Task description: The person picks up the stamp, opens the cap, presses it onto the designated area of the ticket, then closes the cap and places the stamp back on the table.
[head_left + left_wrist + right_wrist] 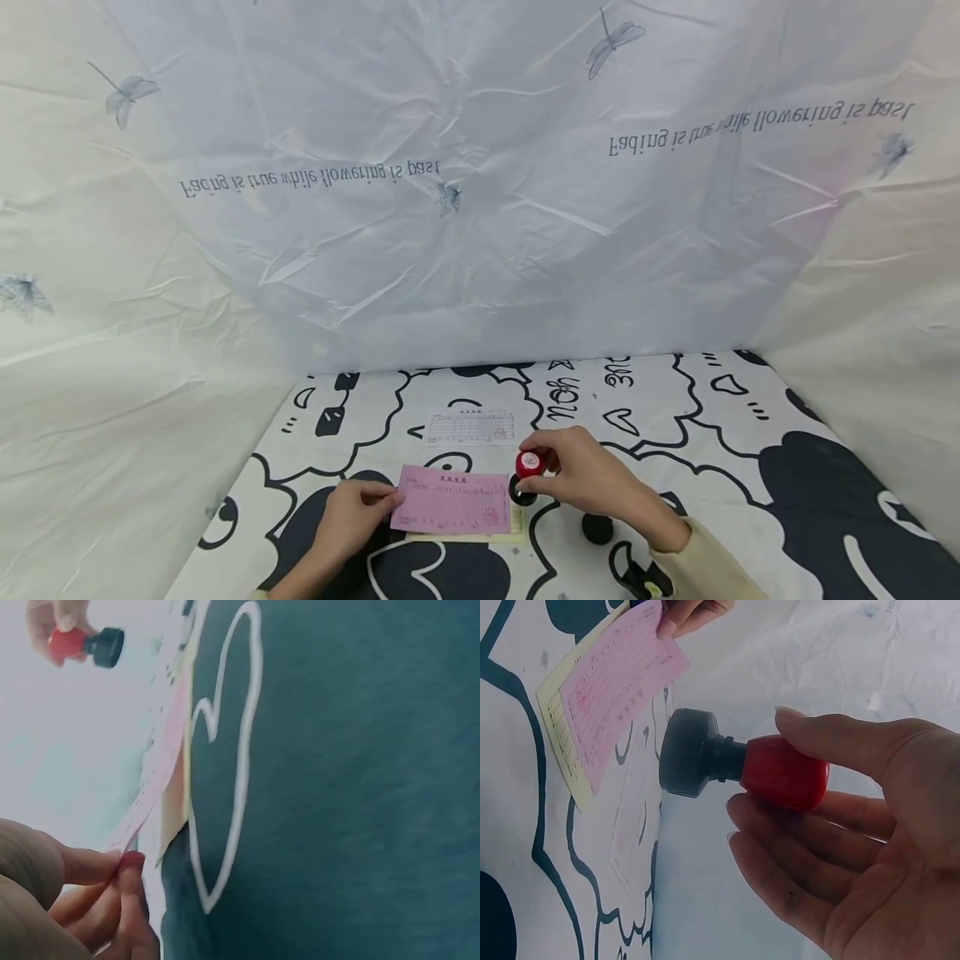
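Observation:
A pink printed form (453, 503) is pinched at its left edge by my left hand (352, 515), between thumb and fingers. The left wrist view shows the sheet lifted and bowed at that edge. Beneath it, a yellow form (517, 525) peeks out at the bottom and right. Just right of the papers, my right hand (581, 473) holds a stamp by its red handle (786, 772), thumb on one side and fingers on the other. The stamp's black round base (688, 753) is raised off the pink form. Red marks appear at the pink form's lower right.
A white form (471, 427) lies flat beyond the pink one. The cloth (750, 533) has black-and-white cartoon figures. A dark object (647, 581), partly hidden by the right sleeve, sits at the front. A pale printed sheet (480, 250) hangs behind and at both sides.

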Demonstrator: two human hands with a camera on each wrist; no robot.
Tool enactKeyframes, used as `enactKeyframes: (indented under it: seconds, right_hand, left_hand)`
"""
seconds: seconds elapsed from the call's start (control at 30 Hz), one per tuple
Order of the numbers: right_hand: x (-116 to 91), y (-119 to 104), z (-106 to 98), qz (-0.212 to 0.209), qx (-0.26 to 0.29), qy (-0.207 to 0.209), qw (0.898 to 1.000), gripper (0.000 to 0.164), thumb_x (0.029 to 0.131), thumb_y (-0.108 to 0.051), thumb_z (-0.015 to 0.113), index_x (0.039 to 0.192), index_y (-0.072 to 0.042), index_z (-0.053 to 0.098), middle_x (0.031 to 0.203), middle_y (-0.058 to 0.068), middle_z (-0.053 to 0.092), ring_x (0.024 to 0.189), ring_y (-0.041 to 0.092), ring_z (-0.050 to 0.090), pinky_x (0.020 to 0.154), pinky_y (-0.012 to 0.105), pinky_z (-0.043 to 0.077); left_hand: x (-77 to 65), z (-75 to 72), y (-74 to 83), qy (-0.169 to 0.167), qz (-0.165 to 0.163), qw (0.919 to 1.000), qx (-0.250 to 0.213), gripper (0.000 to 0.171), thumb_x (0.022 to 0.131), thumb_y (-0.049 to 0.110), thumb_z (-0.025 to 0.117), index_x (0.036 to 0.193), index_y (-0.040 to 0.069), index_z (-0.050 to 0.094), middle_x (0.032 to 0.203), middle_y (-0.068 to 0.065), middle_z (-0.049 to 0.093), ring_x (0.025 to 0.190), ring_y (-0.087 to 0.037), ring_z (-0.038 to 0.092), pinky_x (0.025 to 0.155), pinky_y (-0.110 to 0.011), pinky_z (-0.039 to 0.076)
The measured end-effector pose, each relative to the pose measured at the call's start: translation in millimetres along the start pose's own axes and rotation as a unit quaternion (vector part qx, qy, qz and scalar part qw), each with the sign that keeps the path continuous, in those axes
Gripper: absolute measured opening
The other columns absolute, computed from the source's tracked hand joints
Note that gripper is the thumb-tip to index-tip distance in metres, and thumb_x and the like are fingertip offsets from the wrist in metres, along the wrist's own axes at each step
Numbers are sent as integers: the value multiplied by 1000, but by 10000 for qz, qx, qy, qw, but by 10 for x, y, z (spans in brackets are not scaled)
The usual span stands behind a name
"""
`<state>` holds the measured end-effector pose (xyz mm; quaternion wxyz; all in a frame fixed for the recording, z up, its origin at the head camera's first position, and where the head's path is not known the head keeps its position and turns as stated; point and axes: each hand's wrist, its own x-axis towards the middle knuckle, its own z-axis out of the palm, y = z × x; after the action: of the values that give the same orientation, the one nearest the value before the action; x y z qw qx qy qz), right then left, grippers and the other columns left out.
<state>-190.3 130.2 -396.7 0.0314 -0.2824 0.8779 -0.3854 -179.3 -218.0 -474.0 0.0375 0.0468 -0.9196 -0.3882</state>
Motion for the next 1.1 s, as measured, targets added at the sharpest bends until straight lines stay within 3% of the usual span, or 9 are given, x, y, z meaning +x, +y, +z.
enactKeyframes:
  seconds: [0.17, 0.27, 0.37, 0.63, 0.9, 1.1]
  right_hand:
    - [-2, -4, 3, -8, 51, -20, 10000, 35, 87, -27, 87, 115, -9, 75, 91, -8, 74, 77, -2, 64, 66, 20, 55]
    - [-2, -4, 5, -25, 64, -9, 10000, 34, 87, -25, 87, 115, -8, 75, 91, -8, 75, 77, -2, 65, 66, 20, 55]
    - [-3, -4, 12, -19, 59, -22, 10000, 36, 87, -25, 87, 115, -7, 75, 91, -8, 74, 77, -1, 65, 66, 20, 55]
    - [-12, -4, 26, 70, -26, -85, 9999, 35, 87, -26, 88, 115, -9, 76, 91, -9, 74, 78, -2, 64, 68, 20, 54]
    - [-21, 7, 31, 135, -28, -135, 9998, 37, 87, -27, 88, 116, -9, 75, 92, -9, 75, 79, -3, 66, 70, 20, 55]
    - [-18, 5, 39, 194, -106, -155, 9996, 37, 87, -26, 87, 117, -10, 75, 93, -10, 75, 78, -2, 65, 69, 20, 55]
  left_hand:
    - [123, -11, 51, -181, -272, 9948, -967, 10, 94, 7, 76, 99, 0, 82, 86, -10, 81, 73, -15, 75, 63, -27, 62]
    - [235, 12, 91, -291, -422, 9869, -1533, 14, 97, 5, 73, 105, -3, 81, 90, -13, 81, 77, -18, 76, 67, -29, 65]
    - [344, 56, 124, -339, -455, 9830, -1745, 17, 98, 8, 72, 108, -2, 80, 91, -12, 81, 77, -17, 75, 67, -26, 64]
    - [674, 240, 148, -364, -476, 9828, -1745, 21, 100, 14, 71, 112, -1, 79, 95, -10, 79, 77, -14, 70, 69, -24, 61]
    - [1034, 386, 172, -30, -677, 9893, -1292, 22, 100, 16, 71, 112, 0, 79, 101, -14, 78, 77, -14, 66, 65, -23, 55]
    - [1164, 453, 150, 168, -583, 9941, -896, 22, 99, 16, 72, 109, -1, 80, 107, -18, 77, 77, -14, 68, 63, -23, 55]
